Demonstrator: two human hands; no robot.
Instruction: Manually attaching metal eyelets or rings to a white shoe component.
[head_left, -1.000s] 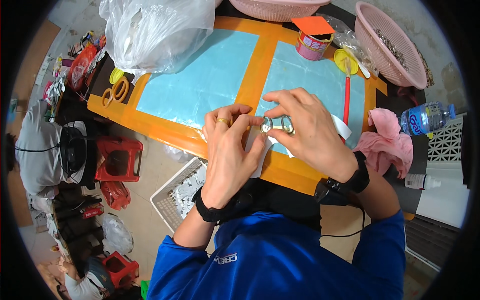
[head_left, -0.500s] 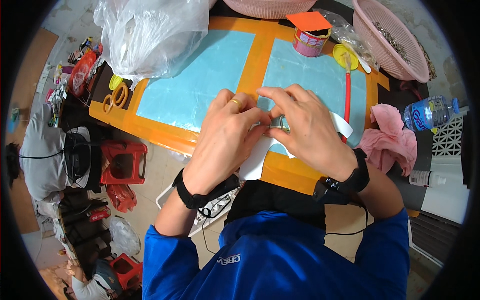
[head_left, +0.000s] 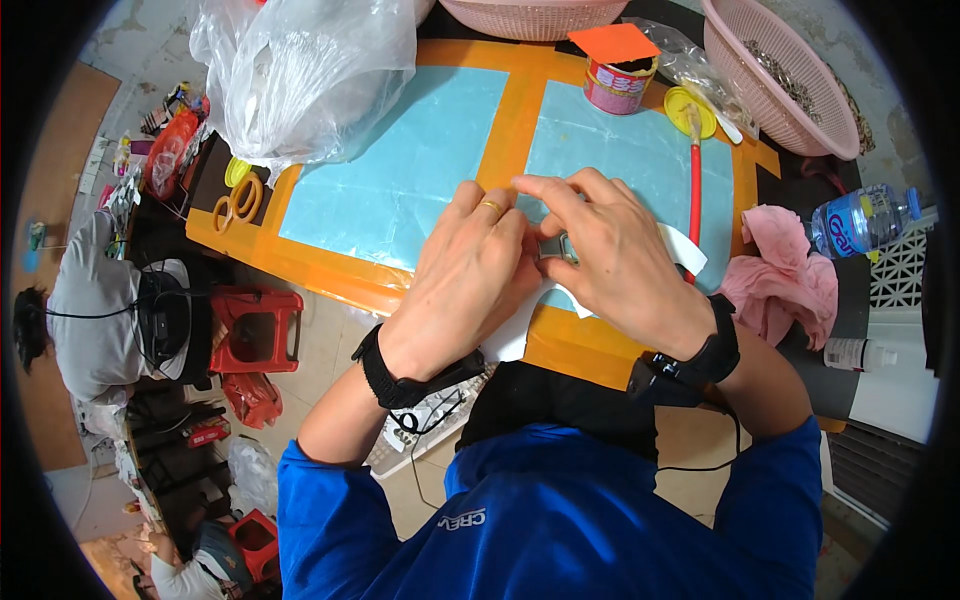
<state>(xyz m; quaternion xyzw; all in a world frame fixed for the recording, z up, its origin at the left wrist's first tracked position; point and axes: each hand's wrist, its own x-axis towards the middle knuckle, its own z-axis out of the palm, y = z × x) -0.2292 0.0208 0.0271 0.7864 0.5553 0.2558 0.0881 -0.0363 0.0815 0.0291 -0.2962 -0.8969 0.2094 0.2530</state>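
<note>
My left hand and my right hand meet over the front part of the covered table. Between the right thumb and fingers is a small shiny metal piece, mostly hidden. The left fingers are curled and pressed together against its left side; what they pinch there cannot be seen. Under the left hand lies a white sheet with a curved edge. Another white piece pokes out beyond the right hand, close to a red-handled brush resting on a yellow lid.
Blue sheeting with orange tape covers the table. Around it are a plastic bag, scissors, a pink can, a pink basket of metal bits, a pink cloth and a water bottle. Other people sit at left.
My left hand has turned slightly, its fingers closing in nearer the metal piece and covering more of it. The right hand stays nearly in place.
</note>
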